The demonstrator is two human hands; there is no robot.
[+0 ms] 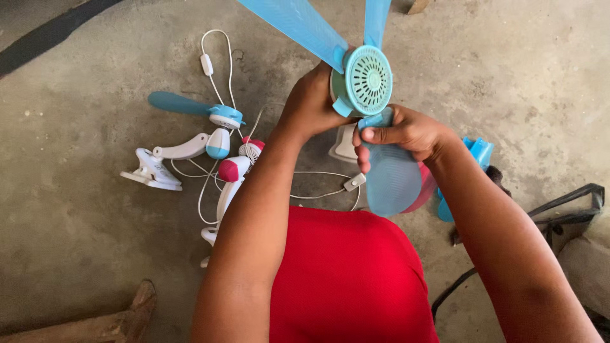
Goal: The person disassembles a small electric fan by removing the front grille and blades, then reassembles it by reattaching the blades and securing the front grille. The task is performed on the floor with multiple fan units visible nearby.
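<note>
Red cloth [346, 279] is seen nearest. Above it, the blue fan hub [367, 79] is gripped by the left hand [311, 101]; 1 blade [393, 174], pointing toward the person, is pinched by the right hand [406, 132].

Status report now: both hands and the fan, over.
Left hand grips fan hub from behind. Right hand shut on lower blade. Two other fans on floor, apart.
</note>
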